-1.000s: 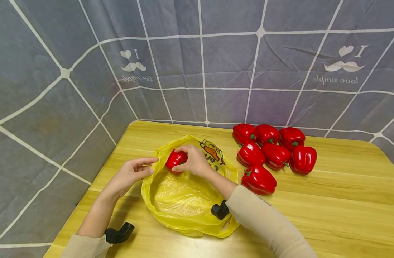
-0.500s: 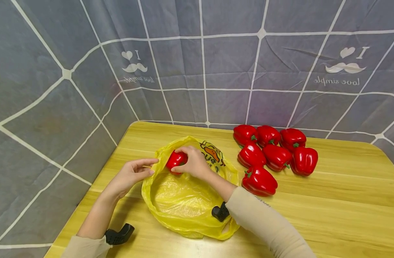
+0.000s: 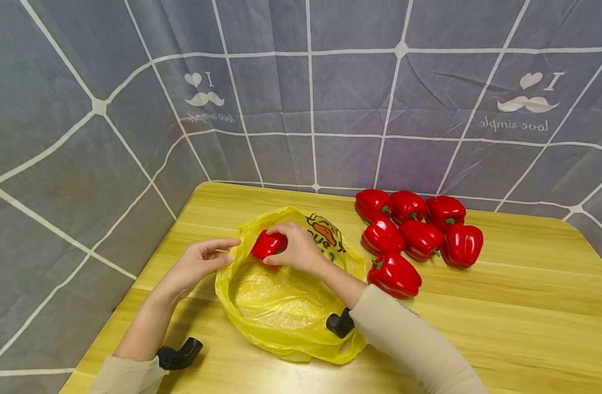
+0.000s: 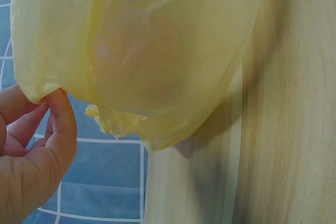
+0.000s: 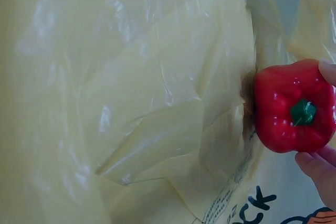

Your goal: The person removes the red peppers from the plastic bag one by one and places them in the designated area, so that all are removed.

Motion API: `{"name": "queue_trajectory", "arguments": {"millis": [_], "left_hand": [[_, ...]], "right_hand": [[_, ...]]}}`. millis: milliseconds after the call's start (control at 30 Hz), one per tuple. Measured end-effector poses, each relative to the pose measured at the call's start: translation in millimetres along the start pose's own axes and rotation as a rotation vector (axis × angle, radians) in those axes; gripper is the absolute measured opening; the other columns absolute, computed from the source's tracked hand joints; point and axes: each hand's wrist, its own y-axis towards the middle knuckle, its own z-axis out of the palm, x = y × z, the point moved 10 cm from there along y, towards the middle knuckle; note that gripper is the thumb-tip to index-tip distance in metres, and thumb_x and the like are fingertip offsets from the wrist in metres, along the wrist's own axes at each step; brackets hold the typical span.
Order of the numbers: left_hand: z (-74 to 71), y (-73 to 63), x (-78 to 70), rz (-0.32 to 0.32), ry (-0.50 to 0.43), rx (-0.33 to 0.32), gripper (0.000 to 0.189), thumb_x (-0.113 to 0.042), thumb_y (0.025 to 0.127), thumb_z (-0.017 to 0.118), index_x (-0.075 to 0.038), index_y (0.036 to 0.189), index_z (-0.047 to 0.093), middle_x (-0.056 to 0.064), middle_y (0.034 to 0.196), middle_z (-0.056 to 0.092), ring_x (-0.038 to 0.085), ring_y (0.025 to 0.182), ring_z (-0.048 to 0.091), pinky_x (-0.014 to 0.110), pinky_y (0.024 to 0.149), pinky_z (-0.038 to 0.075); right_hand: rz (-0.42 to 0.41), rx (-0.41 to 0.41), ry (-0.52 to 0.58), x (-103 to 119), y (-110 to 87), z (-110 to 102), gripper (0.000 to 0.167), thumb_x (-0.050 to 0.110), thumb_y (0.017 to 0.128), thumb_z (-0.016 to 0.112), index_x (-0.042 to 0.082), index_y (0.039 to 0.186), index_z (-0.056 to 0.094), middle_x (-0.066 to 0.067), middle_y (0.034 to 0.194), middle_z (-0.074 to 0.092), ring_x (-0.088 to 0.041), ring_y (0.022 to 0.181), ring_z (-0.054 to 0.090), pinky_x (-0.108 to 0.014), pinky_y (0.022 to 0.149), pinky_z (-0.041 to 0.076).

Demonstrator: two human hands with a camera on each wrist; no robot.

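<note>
A yellow plastic bag (image 3: 276,306) with a printed duck lies opened out on the table. My left hand (image 3: 195,268) pinches its left rim between thumb and fingers; the left wrist view shows the bag film (image 4: 152,51) caught at the fingertips. Inside the bag's mouth, near the far left side, my right hand (image 3: 298,249) grips a red bell pepper (image 3: 267,244) between thumb and fingers. From the right wrist, that bell pepper (image 5: 294,108) shows its green stem, and the fingertips (image 5: 312,163) touch its edge.
Several more red bell peppers (image 3: 421,238) lie grouped on the wooden table (image 3: 517,306) to the right of the bag. A grey cloth with white lines (image 3: 350,98) hangs behind and at the left. Black wrist devices (image 3: 180,354) sit at both sleeves.
Both hands keep nearly the same place, the right one still holding the bell pepper inside the bag. Only a slight shift of the whole view shows.
</note>
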Motion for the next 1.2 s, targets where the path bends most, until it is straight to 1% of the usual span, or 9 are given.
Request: {"name": "queue_trajectory", "arguments": {"millis": [100, 200, 267, 333, 400, 533, 633, 1067, 1200], "left_hand": [[-0.7, -0.3, -1.4, 0.0, 0.006, -0.001, 0.043, -0.003, 0.09, 0.058, 0.013, 0.128, 0.047, 0.019, 0.118, 0.057, 0.01, 0.085, 0.056, 0.021, 0.077, 0.049], [-1.4, -1.3, -1.3, -0.006, 0.004, -0.006, 0.043, -0.003, 0.089, 0.059, 0.013, 0.127, 0.047, 0.015, 0.116, 0.059, 0.01, 0.085, 0.056, 0.021, 0.077, 0.049], [-1.6, -0.9, -0.2, -0.006, 0.005, -0.009, 0.043, -0.003, 0.089, 0.059, 0.013, 0.127, 0.047, 0.008, 0.113, 0.06, 0.01, 0.085, 0.056, 0.021, 0.076, 0.049], [-1.9, -1.3, -0.2, -0.002, 0.005, -0.011, 0.043, -0.004, 0.089, 0.059, 0.014, 0.127, 0.047, 0.007, 0.113, 0.06, 0.01, 0.085, 0.056, 0.021, 0.076, 0.049], [-2.6, -1.9, -0.7, 0.002, 0.008, -0.014, 0.044, -0.004, 0.089, 0.06, 0.014, 0.127, 0.047, 0.01, 0.114, 0.06, 0.009, 0.086, 0.056, 0.02, 0.076, 0.049], [-2.4, -3.2, -2.6, 0.004, 0.004, -0.009, 0.045, -0.004, 0.09, 0.059, 0.015, 0.128, 0.045, 0.02, 0.118, 0.057, 0.008, 0.088, 0.057, 0.02, 0.077, 0.049], [-1.7, -3.2, -3.9, 0.002, 0.002, -0.002, 0.045, -0.004, 0.09, 0.058, 0.015, 0.128, 0.045, 0.025, 0.119, 0.055, 0.008, 0.088, 0.057, 0.02, 0.077, 0.049], [-2.0, -3.8, -3.9, 0.011, 0.011, 0.002, 0.044, -0.004, 0.09, 0.058, 0.015, 0.128, 0.045, 0.024, 0.121, 0.055, 0.008, 0.088, 0.057, 0.021, 0.078, 0.049], [-1.9, -4.2, -3.1, 0.011, 0.016, 0.003, 0.044, -0.003, 0.091, 0.058, 0.015, 0.128, 0.045, 0.025, 0.121, 0.054, 0.008, 0.089, 0.057, 0.021, 0.078, 0.049]], "right_hand": [[0.007, 0.025, 0.002, 0, -1.5, 0, 0.049, 0.024, 0.069, 0.082, 0.01, 0.113, 0.064, -0.007, 0.111, 0.06, -0.022, 0.099, 0.056, -0.03, 0.08, 0.049], [0.008, 0.047, -0.006, 2, -3.0, -1, 0.049, 0.024, 0.069, 0.082, 0.01, 0.113, 0.064, -0.007, 0.114, 0.059, -0.022, 0.102, 0.055, -0.031, 0.082, 0.049], [0.005, 0.057, -0.015, 3, -3.9, -4, 0.049, 0.025, 0.069, 0.083, 0.01, 0.112, 0.064, -0.007, 0.116, 0.059, -0.022, 0.104, 0.054, -0.032, 0.083, 0.048], [-0.008, 0.061, -0.022, 5, -4.8, -6, 0.049, 0.025, 0.069, 0.082, 0.01, 0.112, 0.065, -0.007, 0.117, 0.06, -0.022, 0.106, 0.053, -0.033, 0.084, 0.048], [-0.018, 0.069, -0.024, 7, -5.9, -7, 0.048, 0.025, 0.069, 0.082, 0.01, 0.112, 0.065, -0.007, 0.116, 0.06, -0.022, 0.106, 0.053, -0.033, 0.085, 0.048], [-0.018, 0.088, -0.025, 8, -8.4, -8, 0.048, 0.025, 0.07, 0.082, 0.01, 0.112, 0.065, -0.007, 0.116, 0.06, -0.021, 0.105, 0.053, -0.031, 0.084, 0.048], [-0.015, 0.091, -0.025, 8, -10.4, -9, 0.049, 0.025, 0.069, 0.082, 0.011, 0.112, 0.065, -0.006, 0.116, 0.06, -0.021, 0.105, 0.053, -0.03, 0.083, 0.048], [-0.039, 0.098, 0.026, 17, -24.7, -23, 0.047, 0.025, 0.068, 0.083, 0.012, 0.11, 0.065, -0.005, 0.116, 0.06, -0.021, 0.103, 0.054, -0.03, 0.08, 0.048], [-0.05, 0.079, 0.044, 20, -29.5, -27, 0.047, 0.023, 0.068, 0.083, 0.011, 0.11, 0.066, -0.005, 0.115, 0.06, -0.021, 0.103, 0.053, -0.033, 0.081, 0.048]]}}
